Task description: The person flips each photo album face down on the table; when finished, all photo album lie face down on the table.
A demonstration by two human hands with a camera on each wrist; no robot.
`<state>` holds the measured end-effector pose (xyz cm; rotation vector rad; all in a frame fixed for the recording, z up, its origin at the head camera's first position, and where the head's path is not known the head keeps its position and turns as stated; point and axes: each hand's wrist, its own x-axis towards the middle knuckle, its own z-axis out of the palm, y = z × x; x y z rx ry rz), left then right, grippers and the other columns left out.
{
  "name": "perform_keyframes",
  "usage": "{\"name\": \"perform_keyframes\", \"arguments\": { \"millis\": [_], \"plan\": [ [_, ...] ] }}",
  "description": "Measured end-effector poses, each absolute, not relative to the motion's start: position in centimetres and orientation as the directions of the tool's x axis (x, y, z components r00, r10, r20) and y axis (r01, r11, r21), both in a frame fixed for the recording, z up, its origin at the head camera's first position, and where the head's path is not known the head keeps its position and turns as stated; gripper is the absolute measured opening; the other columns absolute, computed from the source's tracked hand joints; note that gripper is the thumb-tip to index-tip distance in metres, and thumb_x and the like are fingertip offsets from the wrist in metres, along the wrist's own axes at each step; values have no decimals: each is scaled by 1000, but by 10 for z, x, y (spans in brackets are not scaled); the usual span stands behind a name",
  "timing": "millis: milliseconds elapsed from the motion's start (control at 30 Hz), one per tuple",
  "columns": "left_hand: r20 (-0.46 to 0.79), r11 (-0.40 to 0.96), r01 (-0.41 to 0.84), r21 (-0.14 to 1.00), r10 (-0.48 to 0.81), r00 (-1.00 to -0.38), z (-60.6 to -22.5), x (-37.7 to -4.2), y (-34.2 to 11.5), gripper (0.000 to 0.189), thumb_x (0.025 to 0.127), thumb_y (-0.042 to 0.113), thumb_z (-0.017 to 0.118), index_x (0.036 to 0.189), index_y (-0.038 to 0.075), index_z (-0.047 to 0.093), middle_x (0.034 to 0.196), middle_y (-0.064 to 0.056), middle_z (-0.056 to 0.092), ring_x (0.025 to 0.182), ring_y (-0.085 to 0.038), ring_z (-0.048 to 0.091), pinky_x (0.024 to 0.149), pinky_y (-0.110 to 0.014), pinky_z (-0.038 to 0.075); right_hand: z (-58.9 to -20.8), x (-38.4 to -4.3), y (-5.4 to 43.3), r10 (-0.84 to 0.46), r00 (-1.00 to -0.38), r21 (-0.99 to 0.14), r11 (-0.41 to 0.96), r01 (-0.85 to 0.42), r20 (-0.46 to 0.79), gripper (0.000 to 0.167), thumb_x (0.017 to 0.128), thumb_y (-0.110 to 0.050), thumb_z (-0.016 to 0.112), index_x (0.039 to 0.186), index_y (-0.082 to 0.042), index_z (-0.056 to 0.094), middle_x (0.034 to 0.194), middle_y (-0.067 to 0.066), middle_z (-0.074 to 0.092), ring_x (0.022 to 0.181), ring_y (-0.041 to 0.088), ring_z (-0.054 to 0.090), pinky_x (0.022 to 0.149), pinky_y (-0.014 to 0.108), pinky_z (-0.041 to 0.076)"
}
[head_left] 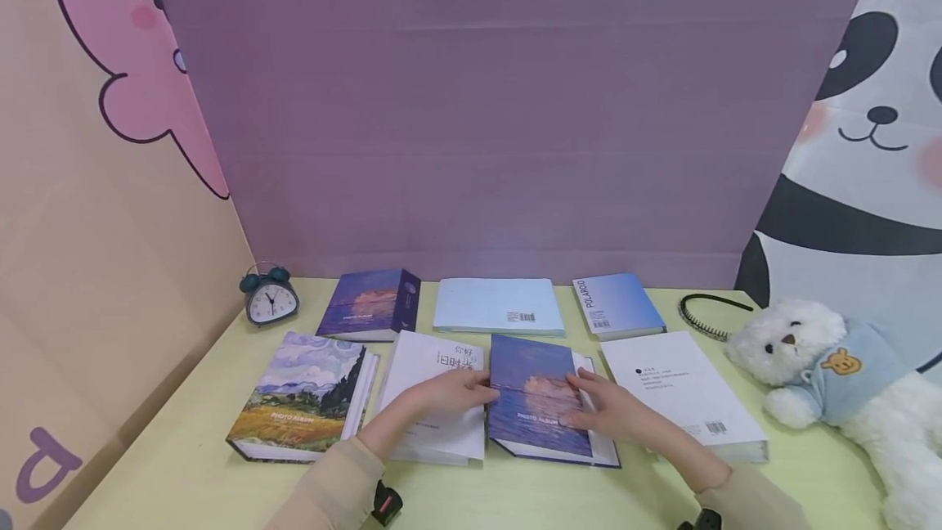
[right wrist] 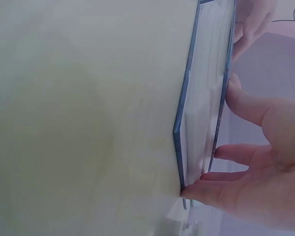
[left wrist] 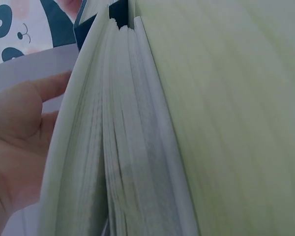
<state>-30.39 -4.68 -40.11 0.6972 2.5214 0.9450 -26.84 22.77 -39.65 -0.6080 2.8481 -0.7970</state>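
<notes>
A blue-purple photo album (head_left: pixel 526 399) with a sunset sea on its cover lies face up at the middle front; its pages and back cover show along the right side. My right hand (head_left: pixel 614 407) touches the cover with thumb and a finger, its fingers spread at the album's right edge. In the right wrist view, fingertips (right wrist: pixel 194 191) meet the edge of the back cover. My left hand (head_left: pixel 452 393) lies above a white album (head_left: pixel 434 358) with dark lettering, fingertips at the photo album's left edge. Loosely extended fingers show in the left wrist view, beside the white album's page block (left wrist: pixel 123 137).
A landscape-painting album (head_left: pixel 302 395) lies front left, a white book (head_left: pixel 692 391) front right. Behind are another sunset album (head_left: pixel 364 305), a pale blue album (head_left: pixel 500 301) and a Polaroid album (head_left: pixel 618 303). An alarm clock (head_left: pixel 271 301), headband (head_left: pixel 702 330) and plush bear (head_left: pixel 846 375) flank them.
</notes>
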Motion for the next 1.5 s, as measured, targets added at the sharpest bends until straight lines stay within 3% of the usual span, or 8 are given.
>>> {"name": "perform_keyframes", "arguments": {
  "millis": [200,633,867,1100,1233,1500],
  "plan": [
    [-104,633,293,717,513,-852,-406,-311,-48,52,98,39,45,136,3,48,138,-12,51,131,-28,44,109,-42,35,-396,-271,224,-393,-919,-564,766,-307,-33,78,84,-35,69,141,6,36,146,33,25,131,53,26,100,61,35],
    [-78,470,180,864,480,-874,-405,-309,-47,46,99,33,46,136,6,49,137,-11,52,132,-29,43,111,-45,31,-396,-276,222,-420,-907,-602,727,-331,-8,78,88,-36,64,142,8,30,147,31,23,136,49,19,107,58,28],
    [-106,248,19,968,481,-870,-401,-308,-49,48,99,28,47,142,8,41,132,-15,56,113,-27,60,88,-35,53,-396,-281,219,-434,-901,-609,708,-357,24,76,90,-36,62,142,9,30,147,32,25,135,49,22,104,57,33],
    [-135,100,-96,990,534,-834,-399,-306,-51,51,101,23,44,148,15,29,140,-19,46,111,-32,59,83,-42,55,-397,-282,210,-382,-924,-586,741,-328,33,75,90,-40,60,142,6,32,146,33,25,133,51,26,103,59,33],
    [-150,30,-160,987,548,-823,-399,-305,-52,52,101,21,43,149,15,26,138,-18,47,103,-27,62,80,-41,56,-394,-282,204,-374,-927,-575,751,-326,37,75,90,-40,60,141,8,33,145,37,24,131,54,27,101,60,35],
    [-145,25,-155,988,513,-846,-399,-307,-55,50,100,22,45,148,21,31,111,-7,63,80,-11,62,76,-28,56,-389,-282,194,-351,-931,-564,751,-342,96,70,88,-37,64,134,11,42,140,34,36,126,50,38,98,56,40]
  ]
}}
